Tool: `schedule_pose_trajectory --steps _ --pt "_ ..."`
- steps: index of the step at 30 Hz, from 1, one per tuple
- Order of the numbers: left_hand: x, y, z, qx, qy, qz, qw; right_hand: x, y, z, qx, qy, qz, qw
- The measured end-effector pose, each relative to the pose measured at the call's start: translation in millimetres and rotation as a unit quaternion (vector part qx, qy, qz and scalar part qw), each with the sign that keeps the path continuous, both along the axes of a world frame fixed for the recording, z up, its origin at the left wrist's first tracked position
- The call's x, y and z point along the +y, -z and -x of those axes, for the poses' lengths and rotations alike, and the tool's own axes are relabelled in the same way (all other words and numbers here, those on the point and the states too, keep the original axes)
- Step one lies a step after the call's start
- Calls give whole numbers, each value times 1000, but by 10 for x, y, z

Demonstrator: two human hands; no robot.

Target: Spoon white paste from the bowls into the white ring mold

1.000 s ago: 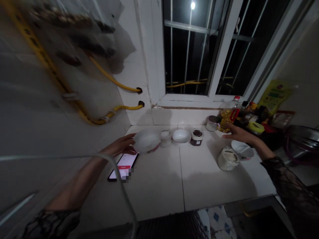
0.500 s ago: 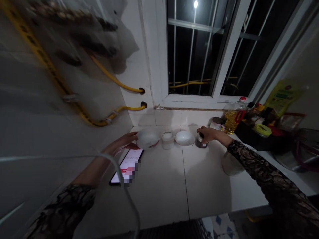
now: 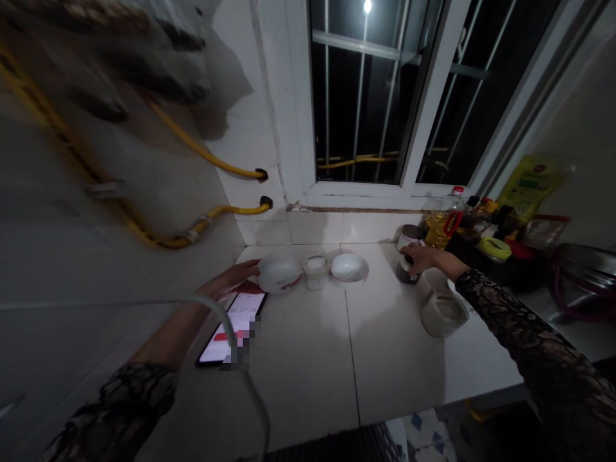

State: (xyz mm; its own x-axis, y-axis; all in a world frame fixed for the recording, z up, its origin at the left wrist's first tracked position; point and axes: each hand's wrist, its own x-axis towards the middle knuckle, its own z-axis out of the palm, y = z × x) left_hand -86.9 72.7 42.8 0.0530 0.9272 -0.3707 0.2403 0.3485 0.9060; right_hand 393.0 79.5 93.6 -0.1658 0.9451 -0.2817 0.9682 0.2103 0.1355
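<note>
Along a white tiled desk (image 3: pixel 303 372) beneath a barred window (image 3: pixel 366 96), two bare forearms reach out from dark lace sleeves (image 3: pixel 510 321). The right hand (image 3: pixel 418 258) curls over a small glass jar (image 3: pixel 408 274) of something dark, its fingers bent together around the upper part in what looks like a grip from above. That hand hides the top, so I cannot tell whether a lid is on. Glass with a dense filling probably feels heavy for its size and may be slick, so a full wrap around the body would likely hold better than a fingertip pinch.

The left hand (image 3: pixel 231 279) stretches forward, its fingers (image 3: pixel 248 268) lying against the side of a rounded white bowl (image 3: pixel 279 273) sheathed in glossy film. Its thumb is out of sight, so I cannot tell whether it grips or only touches. The film looks slippery, and if the bowl is ceramic it could chip, so supporting it from underneath seems safest.

Between the hands, a small jar of white contents (image 3: pixel 315 273) and a shallow white bowl (image 3: pixel 347 267) stand in a row. A lit smartphone (image 3: pixel 231 328) lies below the left hand, and a clear tub of white powder (image 3: pixel 443 313) sits near the right forearm. A bottle of cooking oil (image 3: pixel 445 221) stands farther back.
</note>
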Motion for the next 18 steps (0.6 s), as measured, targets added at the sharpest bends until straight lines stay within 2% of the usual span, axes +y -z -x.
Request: schedule_pose_trajectory --steps 4,7,8,9,12,15,18 --pt "-21 -18 -17 6 -16 4 1000 -39 -190 137 17 4 -4 1000" --pt "-18 -13 -24 0 -20 11 1000 -56 -296 424 111 -28 -36 993" --pt "-16 -8 -25 -4 -18 15 1000 -53 -290 550 159 -11 -29 987" --pt "-16 -2 -26 -6 -15 18 1000 -44 -258 681 200 38 -21 979" --pt "-14 34 -14 -11 -12 19 1000 7 -33 1037 205 99 25 973" --pt "1 101 28 -19 -5 8 1000 66 230 1230 211 120 81 967" --pt "26 163 76 -26 21 -10 999 115 345 1256 194 123 103 968"
